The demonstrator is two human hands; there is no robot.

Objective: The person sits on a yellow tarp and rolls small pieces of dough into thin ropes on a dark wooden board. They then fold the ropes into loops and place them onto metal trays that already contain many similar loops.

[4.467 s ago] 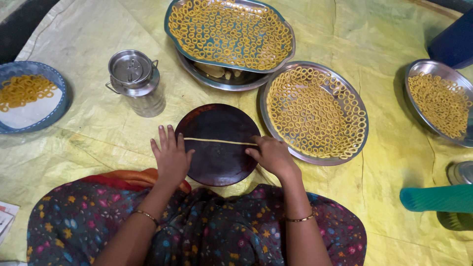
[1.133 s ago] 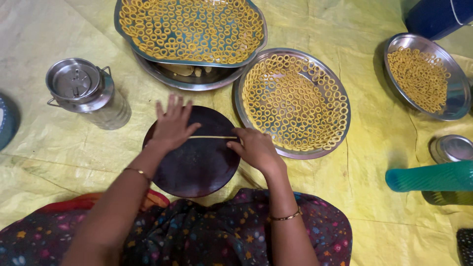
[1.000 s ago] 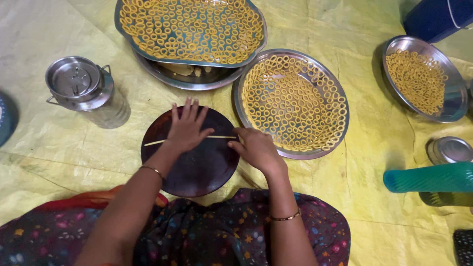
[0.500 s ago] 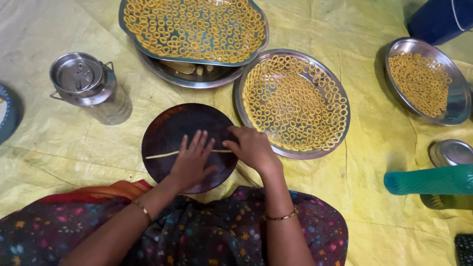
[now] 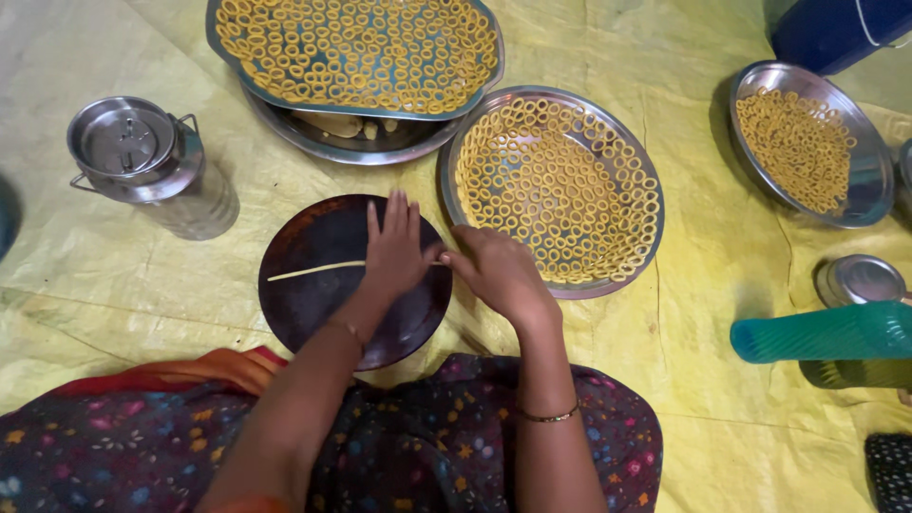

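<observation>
Covering the floor beyond your fingers is a yellow sheet [image 5: 123, 285]. Past your fingertips sits a blue tray [image 5: 484, 90] packed with dough rings, resting on a steel plate [image 5: 313, 142]. Just right of your right fingers lies a round steel plate of rings [image 5: 646, 237], and well off to the right another steel plate [image 5: 869, 190] holds smaller rings. Far left of your left fingers stands a lidded steel can [image 5: 152, 166].

Under both hands is the dark round board [image 5: 304, 304]. Your left hand [image 5: 394, 252] lies flat on it, fingers straight and close together, palm pressing down on the thin dough strand [image 5: 313, 271], which runs out leftward across the board. Your right hand [image 5: 499, 271] is curled, its fingertips pinched together at the strand's right end, touching your left hand.
</observation>
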